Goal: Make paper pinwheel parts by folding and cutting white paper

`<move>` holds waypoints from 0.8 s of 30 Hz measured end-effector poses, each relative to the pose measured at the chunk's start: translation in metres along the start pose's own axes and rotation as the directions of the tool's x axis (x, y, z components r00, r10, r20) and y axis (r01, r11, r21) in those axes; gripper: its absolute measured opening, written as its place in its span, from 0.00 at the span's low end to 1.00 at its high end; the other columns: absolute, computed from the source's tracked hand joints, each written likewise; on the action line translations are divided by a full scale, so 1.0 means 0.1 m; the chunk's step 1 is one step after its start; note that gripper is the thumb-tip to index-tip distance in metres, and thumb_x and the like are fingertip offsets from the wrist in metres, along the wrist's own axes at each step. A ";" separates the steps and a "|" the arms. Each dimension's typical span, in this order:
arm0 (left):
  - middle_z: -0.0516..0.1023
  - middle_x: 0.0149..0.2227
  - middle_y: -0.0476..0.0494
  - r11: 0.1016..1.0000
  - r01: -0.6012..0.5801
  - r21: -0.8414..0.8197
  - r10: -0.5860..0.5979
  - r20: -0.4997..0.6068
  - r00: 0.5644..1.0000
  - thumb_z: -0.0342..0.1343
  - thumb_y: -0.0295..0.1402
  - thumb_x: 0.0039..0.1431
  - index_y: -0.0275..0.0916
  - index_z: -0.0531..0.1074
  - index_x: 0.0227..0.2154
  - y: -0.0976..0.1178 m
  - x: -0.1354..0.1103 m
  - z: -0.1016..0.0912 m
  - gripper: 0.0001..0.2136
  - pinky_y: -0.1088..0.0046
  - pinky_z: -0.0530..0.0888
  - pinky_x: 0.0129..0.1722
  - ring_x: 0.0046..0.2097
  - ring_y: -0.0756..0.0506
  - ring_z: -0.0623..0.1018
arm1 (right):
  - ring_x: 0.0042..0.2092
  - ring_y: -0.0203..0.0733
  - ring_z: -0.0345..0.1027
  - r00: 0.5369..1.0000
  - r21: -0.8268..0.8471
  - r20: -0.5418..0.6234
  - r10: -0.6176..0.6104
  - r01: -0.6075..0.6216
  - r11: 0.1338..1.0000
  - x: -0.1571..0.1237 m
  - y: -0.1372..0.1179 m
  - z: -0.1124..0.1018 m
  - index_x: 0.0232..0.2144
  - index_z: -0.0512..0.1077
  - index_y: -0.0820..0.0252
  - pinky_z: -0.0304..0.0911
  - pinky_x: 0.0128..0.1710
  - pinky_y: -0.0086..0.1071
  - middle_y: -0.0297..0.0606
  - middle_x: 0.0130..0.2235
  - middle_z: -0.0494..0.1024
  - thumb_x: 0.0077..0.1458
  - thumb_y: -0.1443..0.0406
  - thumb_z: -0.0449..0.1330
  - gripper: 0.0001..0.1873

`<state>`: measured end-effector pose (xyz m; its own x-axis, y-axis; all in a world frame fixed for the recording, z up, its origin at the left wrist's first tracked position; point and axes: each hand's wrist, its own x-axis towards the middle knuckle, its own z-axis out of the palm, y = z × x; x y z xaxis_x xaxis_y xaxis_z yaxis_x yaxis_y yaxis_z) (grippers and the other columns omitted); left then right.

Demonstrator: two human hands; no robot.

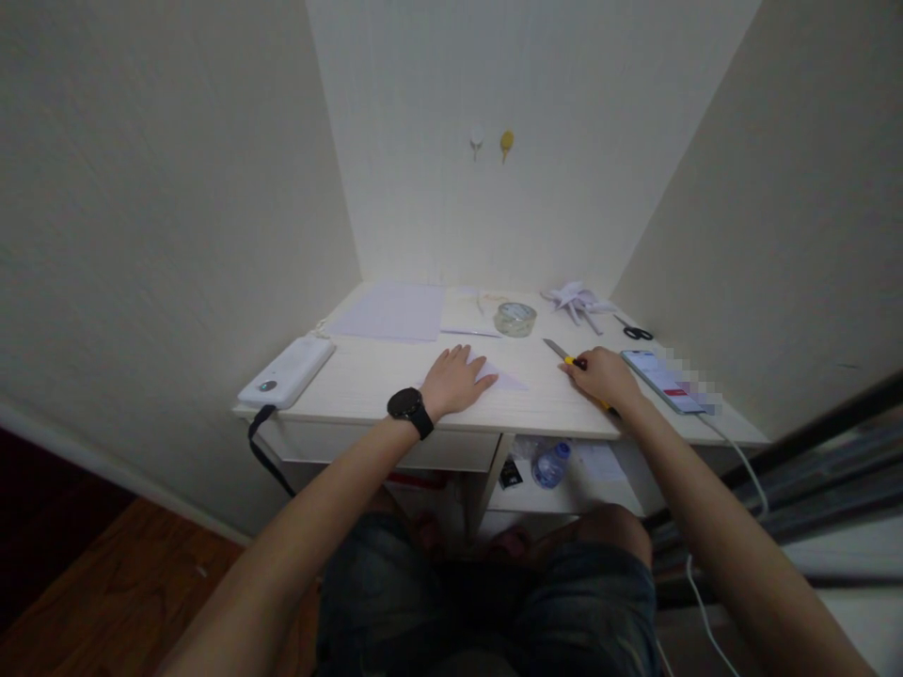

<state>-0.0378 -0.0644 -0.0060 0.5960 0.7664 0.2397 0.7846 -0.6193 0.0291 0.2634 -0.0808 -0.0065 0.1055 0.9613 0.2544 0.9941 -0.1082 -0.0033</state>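
My left hand [457, 381] lies flat on a folded piece of white paper [509, 380], its fingers stretched out and pointing away from me. Only the paper's pointed right end and a bit of its top show past the hand. In my right hand [605, 378] is a yellow and black utility knife [568, 360], gripped by the handle. Its metal blade [555, 348] is out and points to the upper left, close to the desk top. The knife and the folded paper are apart.
Behind my hands are white paper sheets [395, 310], a thin pen-like stick [471, 332], a clear tape roll [515, 319] and a paper pinwheel-like shape [575, 299]. Scissors [637, 332] and a phone [663, 381] with a cable lie right. A white device [288, 370] sits left; a bottle [551, 465] lies below.
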 end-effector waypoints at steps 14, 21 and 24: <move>0.83 0.43 0.38 0.551 0.027 -0.834 0.170 0.143 0.975 0.57 0.50 0.59 0.34 0.79 0.47 0.01 0.21 -0.41 0.24 0.68 0.74 0.42 0.43 0.42 0.79 | 0.44 0.50 0.67 0.746 -0.025 -0.307 -0.591 0.614 0.789 -0.52 -0.35 -0.50 0.45 0.78 0.57 0.62 0.43 0.40 0.49 0.44 0.76 0.64 0.67 0.54 0.14; 0.83 0.30 0.37 0.356 0.192 -0.915 0.155 0.260 0.953 0.67 0.44 0.50 0.32 0.82 0.28 0.07 0.10 -0.39 0.16 0.76 0.66 0.27 0.27 0.52 0.72 | 0.48 0.51 0.69 0.712 0.098 -0.493 -0.499 0.616 0.782 -0.69 -0.42 -0.54 0.45 0.78 0.51 0.64 0.49 0.46 0.46 0.44 0.79 0.63 0.63 0.55 0.13; 0.82 0.29 0.37 0.310 0.216 -0.926 0.039 0.240 0.970 0.67 0.42 0.50 0.31 0.81 0.26 0.11 0.06 -0.38 0.15 0.76 0.63 0.26 0.25 0.53 0.69 | 0.43 0.53 0.71 0.742 0.345 -0.653 -0.154 0.472 0.811 -0.83 -0.41 -0.38 0.29 0.78 0.52 0.66 0.49 0.49 0.46 0.35 0.80 0.60 0.57 0.58 0.12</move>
<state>-0.0320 -0.0726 0.0330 0.6494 0.7604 0.0010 0.2144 -0.1844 0.9592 0.2129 -0.1660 0.0094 -0.0908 0.5642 0.8206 0.8647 0.4535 -0.2161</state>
